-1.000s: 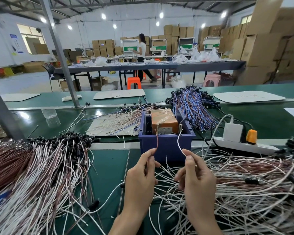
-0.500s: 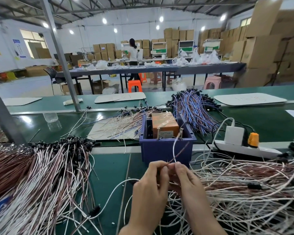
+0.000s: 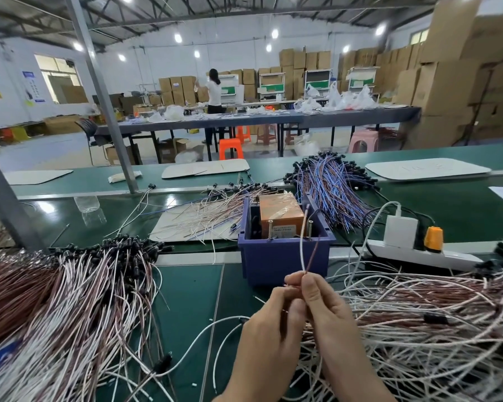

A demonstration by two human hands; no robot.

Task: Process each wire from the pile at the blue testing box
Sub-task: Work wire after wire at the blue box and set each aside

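Just short of the blue testing box [image 3: 285,256], both hands meet low over the green bench: the left hand [image 3: 267,335] and the right hand [image 3: 328,317] each pinch the same wire [image 3: 302,250] at the fingertips, the other fingers curled in. The box sits at twelve o'clock from them, the right hand looking a touch nearer. The wire stands almost upright, its long axis aimed at the box's two screw posts [image 3: 310,227]. It's a thin pair, one white lead and one brown, forking above the pinch. The pile [image 3: 418,329] sprawls at three o'clock.

Left wire pile [image 3: 55,300] is cut off at the edge, tester label [image 3: 282,230] illegible
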